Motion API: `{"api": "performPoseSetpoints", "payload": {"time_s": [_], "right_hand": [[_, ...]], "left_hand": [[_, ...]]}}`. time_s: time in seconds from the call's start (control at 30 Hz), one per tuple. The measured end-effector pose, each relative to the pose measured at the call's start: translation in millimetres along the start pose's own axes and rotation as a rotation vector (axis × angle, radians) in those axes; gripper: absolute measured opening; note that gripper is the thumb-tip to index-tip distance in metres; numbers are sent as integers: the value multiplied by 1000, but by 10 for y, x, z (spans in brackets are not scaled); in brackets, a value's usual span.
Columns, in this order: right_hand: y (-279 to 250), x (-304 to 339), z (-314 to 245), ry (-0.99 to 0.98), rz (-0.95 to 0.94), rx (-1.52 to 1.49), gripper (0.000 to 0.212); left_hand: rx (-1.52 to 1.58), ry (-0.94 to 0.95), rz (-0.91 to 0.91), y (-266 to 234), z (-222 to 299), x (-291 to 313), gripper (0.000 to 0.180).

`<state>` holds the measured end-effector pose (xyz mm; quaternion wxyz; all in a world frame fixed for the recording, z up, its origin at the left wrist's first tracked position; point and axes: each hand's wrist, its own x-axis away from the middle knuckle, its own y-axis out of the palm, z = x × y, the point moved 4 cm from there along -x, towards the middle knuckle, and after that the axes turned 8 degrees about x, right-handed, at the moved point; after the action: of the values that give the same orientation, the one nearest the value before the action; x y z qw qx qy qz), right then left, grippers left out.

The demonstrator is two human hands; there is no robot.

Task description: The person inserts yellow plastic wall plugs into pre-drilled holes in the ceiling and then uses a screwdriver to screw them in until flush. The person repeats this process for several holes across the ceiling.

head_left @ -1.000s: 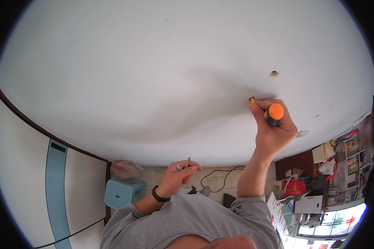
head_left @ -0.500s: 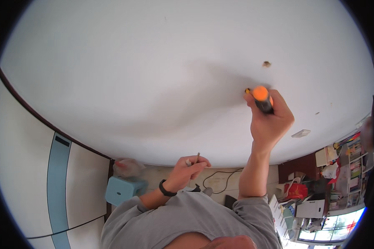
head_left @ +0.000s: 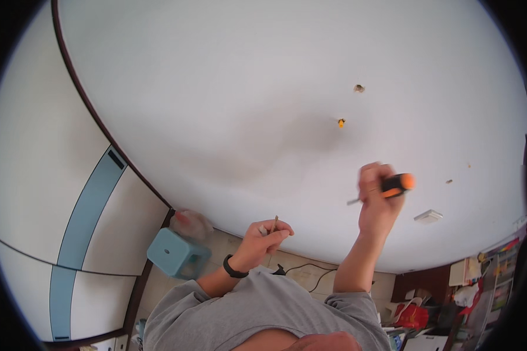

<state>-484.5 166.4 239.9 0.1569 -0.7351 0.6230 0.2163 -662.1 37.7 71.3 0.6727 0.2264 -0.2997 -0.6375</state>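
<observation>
My right hand is closed around a screwdriver with a black and orange handle. Its thin shaft sticks out on the other side of the fist, apart from the wall. Up and to the left of this hand, a yellow wall plug sits in the white wall. Lower down, my left hand pinches a thin, brownish, stick-like piece; its exact kind is too small to make out. A dark band circles the left wrist.
Above the plug the wall has a rough hole. A white switch plate is at the right. Low on the left stand a light blue stool and a plastic bag. A black cable lies on the floor; cluttered shelves fill the lower right.
My right hand has drawn the screwdriver down and away from the plug, leaving the plug in plain sight. My left hand keeps its pinch. The whole view has turned somewhat.
</observation>
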Motion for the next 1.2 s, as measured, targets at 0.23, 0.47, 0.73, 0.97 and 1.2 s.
{"api": "performPoseSetpoints", "payload": {"time_s": [0.23, 0.47, 0.73, 0.97, 1.2], "right_hand": [[210, 595, 371, 49, -510, 564, 22], [-43, 814, 354, -182, -465, 802, 39], [143, 1456, 19, -647, 73, 885, 37], [967, 1277, 250, -22, 474, -55, 44], [983, 806, 135, -503, 565, 269, 26]], "left_hand": [[-352, 518, 152, 372, 242, -4, 19], [-528, 450, 113, 451, 98, -137, 20], [-109, 204, -21, 169, 355, -502, 27], [100, -159, -248, 60, 548, -497, 36], [-18, -49, -480, -122, 948, -537, 51]]}}
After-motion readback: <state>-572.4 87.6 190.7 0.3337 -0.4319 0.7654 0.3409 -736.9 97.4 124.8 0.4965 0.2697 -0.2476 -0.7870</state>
